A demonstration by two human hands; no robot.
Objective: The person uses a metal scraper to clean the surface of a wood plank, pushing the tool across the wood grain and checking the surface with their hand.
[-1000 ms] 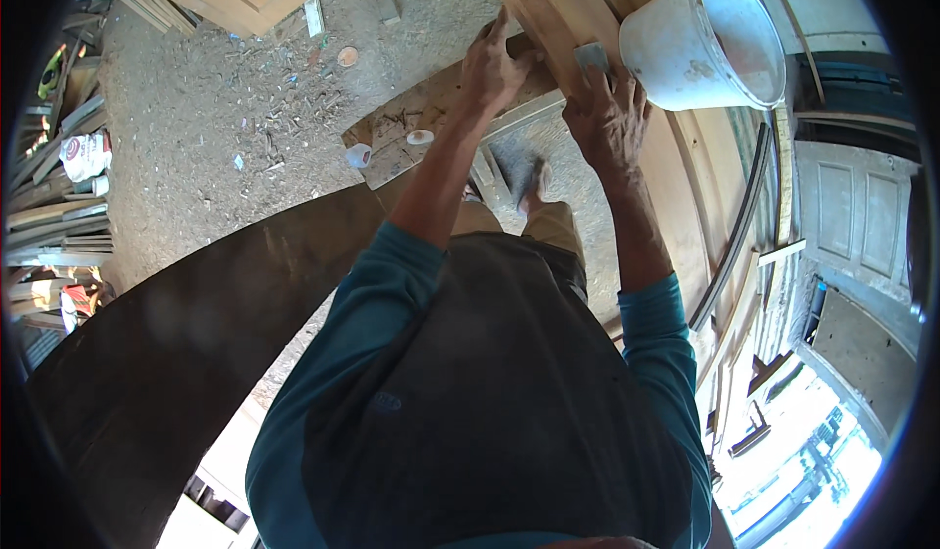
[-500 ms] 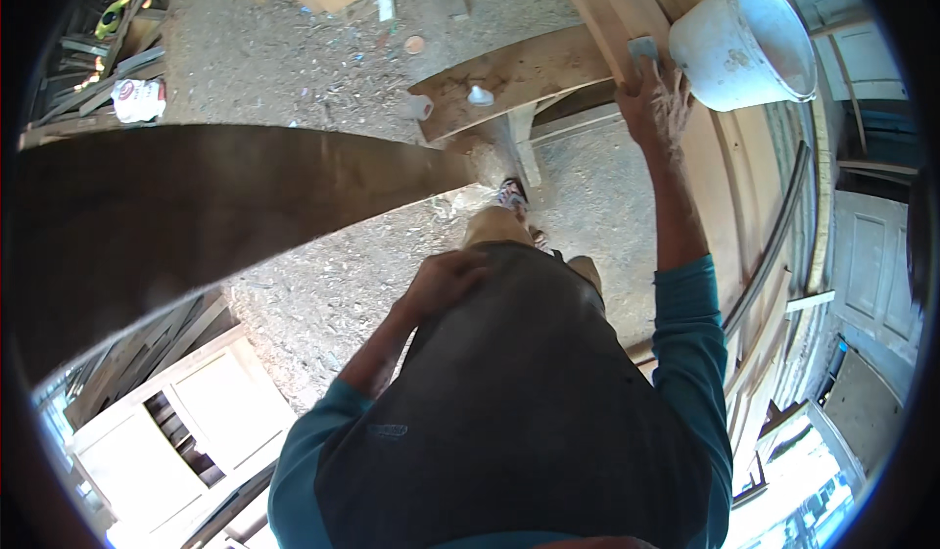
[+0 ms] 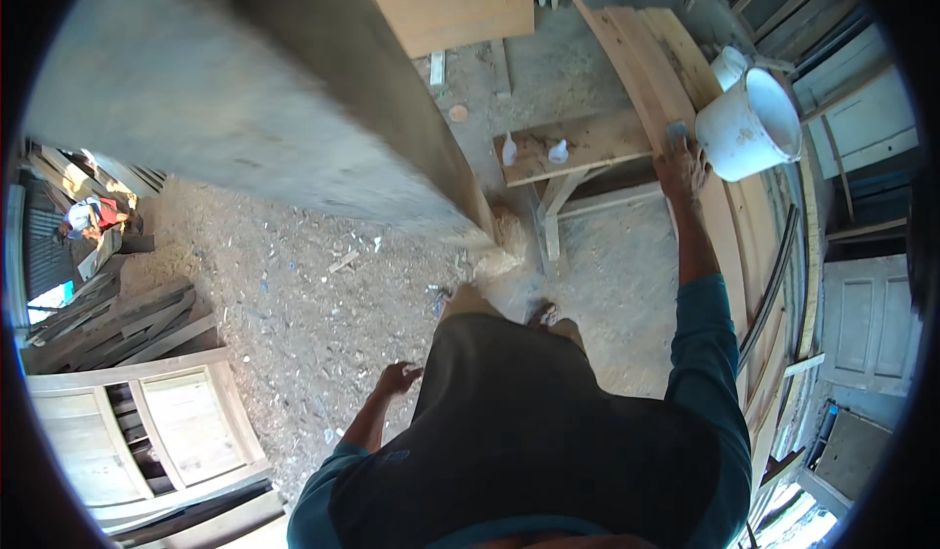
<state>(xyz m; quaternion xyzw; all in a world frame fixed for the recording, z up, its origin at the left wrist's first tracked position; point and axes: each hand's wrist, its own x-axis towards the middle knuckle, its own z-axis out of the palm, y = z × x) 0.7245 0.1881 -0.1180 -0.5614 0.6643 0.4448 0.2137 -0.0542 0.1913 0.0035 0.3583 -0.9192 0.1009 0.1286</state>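
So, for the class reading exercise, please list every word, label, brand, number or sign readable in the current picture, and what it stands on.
There is no readable text.
Dark garment: a small mark on it, too small and blurred to read.
Large white bucket: smudges, no legible lettering.
Two small pale containers: too small to tell whether they carry labels.
Grey block at the right hand: no legible marking.
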